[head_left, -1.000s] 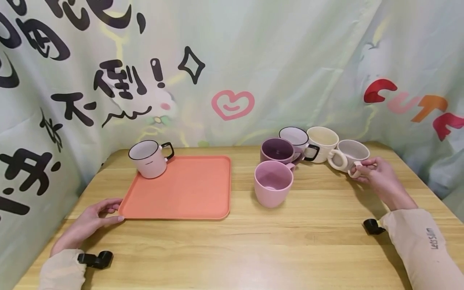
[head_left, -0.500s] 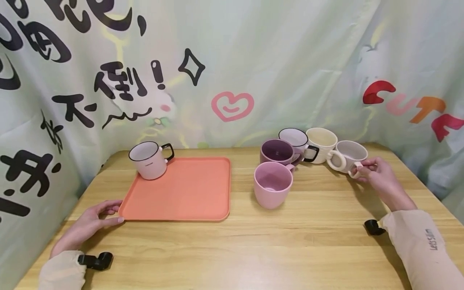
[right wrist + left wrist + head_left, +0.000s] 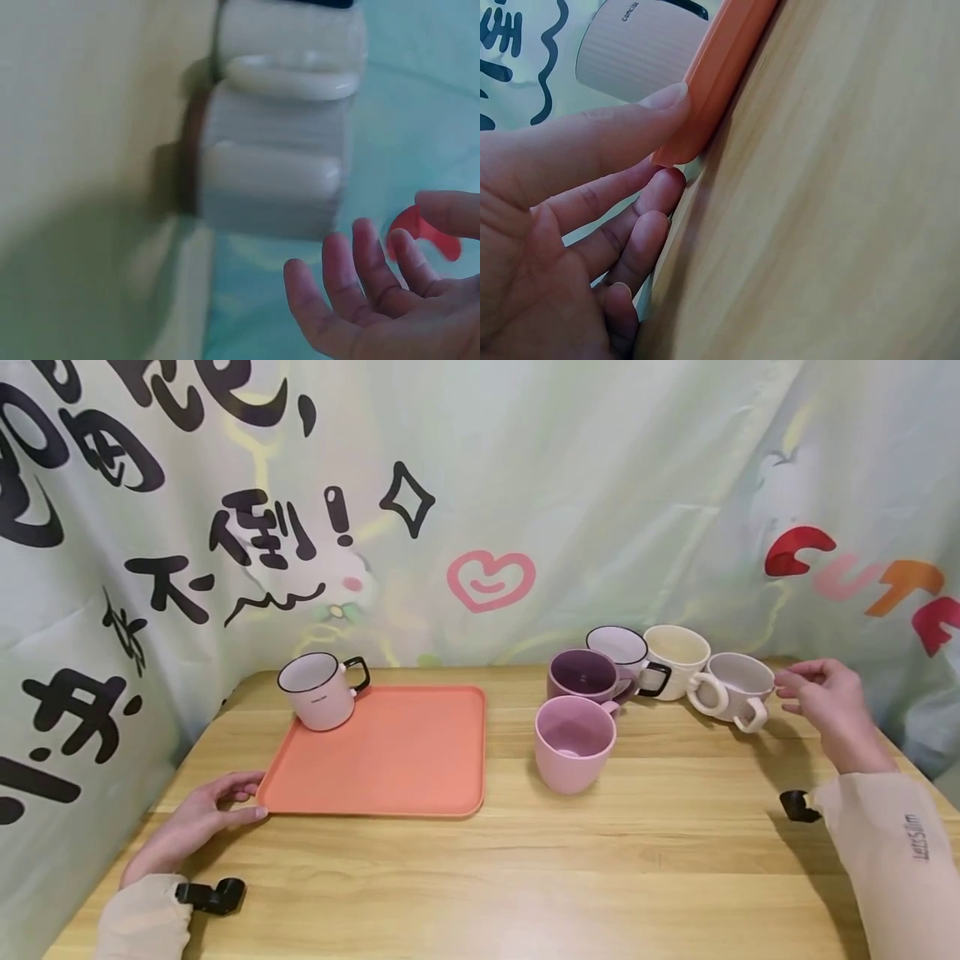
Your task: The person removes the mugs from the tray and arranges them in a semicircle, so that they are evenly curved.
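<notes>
At the near left corner of the orange tray [image 3: 375,752], my left hand [image 3: 195,818] holds the rim. The left wrist view shows the thumb [image 3: 641,112] on the tray's edge and the forefinger beneath the corner, the other fingers curled below. A pale pink mug [image 3: 322,693] with black rim and handle stands on the tray's far left corner. My right hand [image 3: 832,706] is beside the grey-white mug [image 3: 738,689], its fingers spread and holding nothing. In the right wrist view, that mug [image 3: 274,165] shows its handle, apart from the fingers.
Left of the grey-white mug stand a cream mug [image 3: 671,664], a white mug [image 3: 626,652] with black rim and handle, a dark purple mug [image 3: 562,681] and a pink mug [image 3: 573,760]. A printed curtain [image 3: 600,485] hangs behind the wooden table [image 3: 525,877].
My right hand has let go of the grey-white mug's handle and moved away to the right and up. My left hand stays at the tray corner. The head view has shifted slightly.
</notes>
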A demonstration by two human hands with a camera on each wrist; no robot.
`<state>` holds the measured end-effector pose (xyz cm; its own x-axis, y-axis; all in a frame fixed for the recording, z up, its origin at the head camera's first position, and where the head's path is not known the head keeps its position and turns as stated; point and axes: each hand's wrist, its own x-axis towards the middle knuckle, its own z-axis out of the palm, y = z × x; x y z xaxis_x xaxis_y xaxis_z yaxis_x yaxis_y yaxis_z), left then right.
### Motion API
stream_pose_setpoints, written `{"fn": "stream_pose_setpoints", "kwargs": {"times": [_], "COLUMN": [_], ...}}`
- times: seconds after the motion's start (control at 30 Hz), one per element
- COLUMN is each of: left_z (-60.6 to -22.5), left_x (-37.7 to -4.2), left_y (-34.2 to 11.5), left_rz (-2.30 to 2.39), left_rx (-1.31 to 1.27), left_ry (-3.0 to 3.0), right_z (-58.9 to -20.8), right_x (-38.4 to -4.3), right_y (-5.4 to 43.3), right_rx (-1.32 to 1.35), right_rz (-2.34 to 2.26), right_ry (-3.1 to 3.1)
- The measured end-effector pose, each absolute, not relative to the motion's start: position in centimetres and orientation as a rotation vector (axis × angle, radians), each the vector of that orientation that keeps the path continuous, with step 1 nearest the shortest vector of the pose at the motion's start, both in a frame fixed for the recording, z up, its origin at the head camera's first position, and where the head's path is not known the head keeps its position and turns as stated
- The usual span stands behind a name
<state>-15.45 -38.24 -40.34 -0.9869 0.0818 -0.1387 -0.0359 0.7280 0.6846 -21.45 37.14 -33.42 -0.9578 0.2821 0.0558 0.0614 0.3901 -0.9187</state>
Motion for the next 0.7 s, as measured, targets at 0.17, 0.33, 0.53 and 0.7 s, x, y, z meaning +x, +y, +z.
{"fn": "stream_pose_setpoints", "kwargs": {"times": [0.17,0.33,0.53,0.7], "left_z": [-40.3,-40.0,-40.0,-40.2], "left_x": [-15.7,-15.7,-15.5,-15.4], "left_y": [-38.3,-38.2,-38.1,-38.2], "left_rz": [1.089,1.103,1.131,1.138], "left_rx": [0.045,0.03,0.033,0.034], "left_ry": [2.784,2.779,2.777,2.77], "right_z": [-31.5,-29.5,-27.3,-25.8], "right_x": [-22.0,-22.8,-24.1,-25.0], "right_y": [35.9,34.1,30.9,27.2], "right_rx": [-0.249,-0.175,-0.033,0.058], "right_rz": [1.633,1.703,1.93,2.031], "right_ry": [-2.403,-2.372,-2.257,-2.222]}}
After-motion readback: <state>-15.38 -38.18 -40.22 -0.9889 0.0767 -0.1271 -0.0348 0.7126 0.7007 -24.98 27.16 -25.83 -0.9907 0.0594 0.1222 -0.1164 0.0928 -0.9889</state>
